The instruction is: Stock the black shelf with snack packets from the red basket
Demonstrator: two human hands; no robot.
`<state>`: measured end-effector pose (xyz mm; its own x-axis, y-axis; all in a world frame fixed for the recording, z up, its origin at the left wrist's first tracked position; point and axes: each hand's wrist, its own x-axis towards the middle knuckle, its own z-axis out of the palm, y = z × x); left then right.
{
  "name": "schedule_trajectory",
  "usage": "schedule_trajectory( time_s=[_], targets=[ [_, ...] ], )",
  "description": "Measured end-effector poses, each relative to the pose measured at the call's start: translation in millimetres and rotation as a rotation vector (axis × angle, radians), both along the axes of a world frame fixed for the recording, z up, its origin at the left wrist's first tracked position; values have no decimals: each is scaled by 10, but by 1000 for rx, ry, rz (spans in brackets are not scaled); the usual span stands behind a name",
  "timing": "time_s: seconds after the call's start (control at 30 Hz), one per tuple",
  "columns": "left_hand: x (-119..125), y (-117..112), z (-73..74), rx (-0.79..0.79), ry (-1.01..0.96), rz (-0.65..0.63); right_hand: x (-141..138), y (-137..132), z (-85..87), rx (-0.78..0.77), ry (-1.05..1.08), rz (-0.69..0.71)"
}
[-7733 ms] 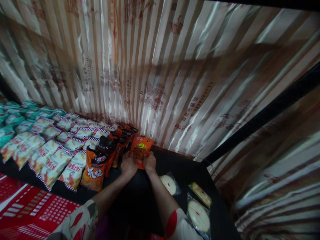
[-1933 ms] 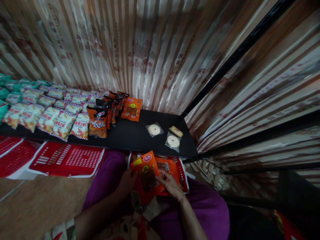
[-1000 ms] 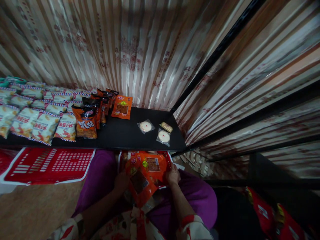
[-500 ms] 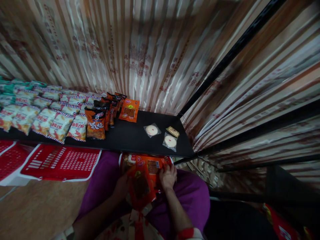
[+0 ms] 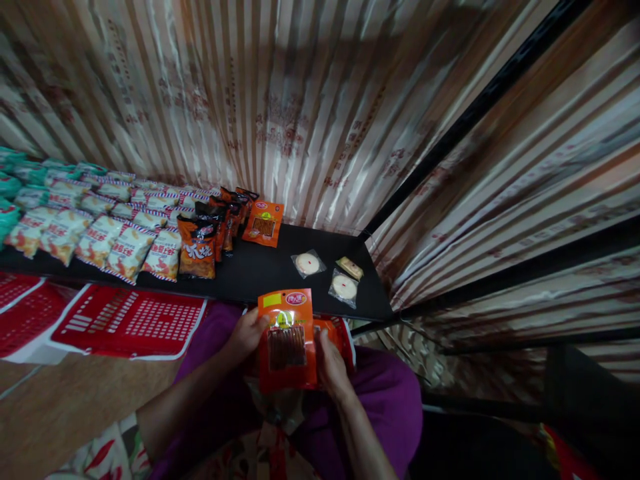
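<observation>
Upright above my lap is an orange snack packet [image 5: 287, 339] with a window showing brown strips. My left hand [image 5: 250, 333] pinches its left edge, thumb on the front. My right hand [image 5: 330, 360] is at the packet's right side, its fingers hidden behind orange packaging; another orange packet [image 5: 327, 333] shows just behind, partly covered. A red basket with a white rim [image 5: 350, 337] is between my knees, mostly hidden by the packets and hands. A similar orange packet [image 5: 263, 224] lies flat on the black shelf [image 5: 265, 273] beyond.
White snack bags [image 5: 127, 252] in rows and dark orange bags [image 5: 198, 250] fill the shelf's left. Round wrapped pastries [image 5: 307, 264] and a small yellowish packet [image 5: 350, 268] lie at its right. Red baskets [image 5: 133, 323] sit below left. A black pole [image 5: 450, 140] slants before the curtain [image 5: 300, 100].
My left hand has lifted the orange packet up and turned it upright, facing me. My right hand has shifted slightly down beside it. The view has moved slightly.
</observation>
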<state>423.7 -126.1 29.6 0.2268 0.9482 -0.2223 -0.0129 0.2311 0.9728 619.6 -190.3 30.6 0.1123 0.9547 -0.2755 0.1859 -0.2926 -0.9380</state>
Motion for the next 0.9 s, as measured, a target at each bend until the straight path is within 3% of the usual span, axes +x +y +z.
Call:
schedule_trajectory(
  time_s=[0.13, 0.27, 0.57, 0.9],
  targets=[
    [20, 138, 140, -1, -48, 15, -124, 94, 11, 6, 304, 74],
    [43, 196, 207, -72, -77, 90, -241, 149, -3, 27, 349, 30],
    [78, 266, 109, -86, -89, 202, -338, 317, 66, 28, 302, -19],
    [248, 471, -40, 26, 124, 394, -444, 461, 276, 26, 388, -66]
  ],
)
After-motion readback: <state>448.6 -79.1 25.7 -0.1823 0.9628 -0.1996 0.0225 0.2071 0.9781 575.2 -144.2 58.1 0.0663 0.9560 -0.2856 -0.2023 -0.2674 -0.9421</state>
